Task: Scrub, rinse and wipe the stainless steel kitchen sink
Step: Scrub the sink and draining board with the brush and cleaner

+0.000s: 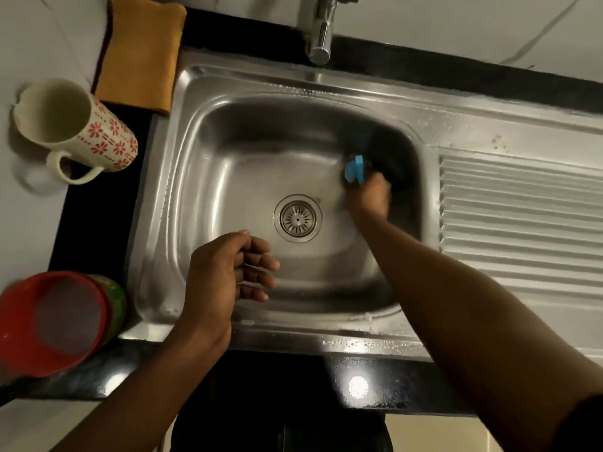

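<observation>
sink (280,337): near rim wet, with drops along the front edge.
left hand (228,272): hung over the near-left part of the basin, fingers loosely curled and a little apart, holding nothing.
drain (297,218): in the middle of the basin floor, between the two hands, uncovered.
right hand (370,197): beyond and to the right of the drain, fingers clamped on the scrubber.
scrubber (354,169): blue, at the far side of the right fingers, low against the right wall near the far-right corner; blurred, exact shape not to tell.
next stroke, as judged: rest of the floor lay left of the scrubber, so probably leftward; right hand much nearer.
step, as judged: scrubbing; rinse and wipe not yet done.
cloth (140,53): orange, folded, on the counter beyond the far-left corner, on the left hand's side.
tap (321,34): behind the far rim, no running water seen.
</observation>
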The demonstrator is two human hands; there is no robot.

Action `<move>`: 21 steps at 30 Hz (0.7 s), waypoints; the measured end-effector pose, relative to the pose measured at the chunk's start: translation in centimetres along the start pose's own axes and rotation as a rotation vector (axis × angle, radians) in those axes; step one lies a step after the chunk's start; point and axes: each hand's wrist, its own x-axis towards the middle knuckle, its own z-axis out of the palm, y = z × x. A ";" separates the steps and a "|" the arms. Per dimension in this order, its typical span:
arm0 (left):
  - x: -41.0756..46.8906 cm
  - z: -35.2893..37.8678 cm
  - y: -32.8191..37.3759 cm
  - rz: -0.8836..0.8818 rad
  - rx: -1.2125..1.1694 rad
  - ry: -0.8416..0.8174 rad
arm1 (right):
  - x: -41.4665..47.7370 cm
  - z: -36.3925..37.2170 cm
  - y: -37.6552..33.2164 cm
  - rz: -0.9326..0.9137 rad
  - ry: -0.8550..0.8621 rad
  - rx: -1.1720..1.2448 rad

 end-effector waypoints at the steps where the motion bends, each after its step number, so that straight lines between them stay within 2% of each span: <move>1: 0.1 -0.2 -0.1 -0.002 -0.003 0.004 | -0.9 0.6 -0.1 -0.049 -0.025 -0.012; 4: 0.1 -0.4 -0.2 -0.025 -0.019 -0.011 | -6.3 1.7 2.5 -0.216 -0.133 -0.146; 8: 0.1 -0.8 -0.3 -0.046 -0.020 -0.036 | -8.6 0.5 4.3 -0.057 -0.070 -0.038; 11: 0.4 -1.3 -0.2 -0.039 -0.024 -0.031 | -3.5 0.4 1.2 0.080 0.045 0.061; 13: 0.5 -1.7 0.0 -0.028 -0.018 -0.017 | -1.0 0.7 -1.5 0.121 0.031 0.097; 18: 0.5 -2.5 0.1 -0.041 -0.033 0.010 | -5.5 6.1 -1.6 -0.185 -0.149 -0.097; 21: 0.6 -2.4 0.0 -0.052 -0.051 -0.007 | -7.2 5.3 0.8 -0.221 -0.190 -0.153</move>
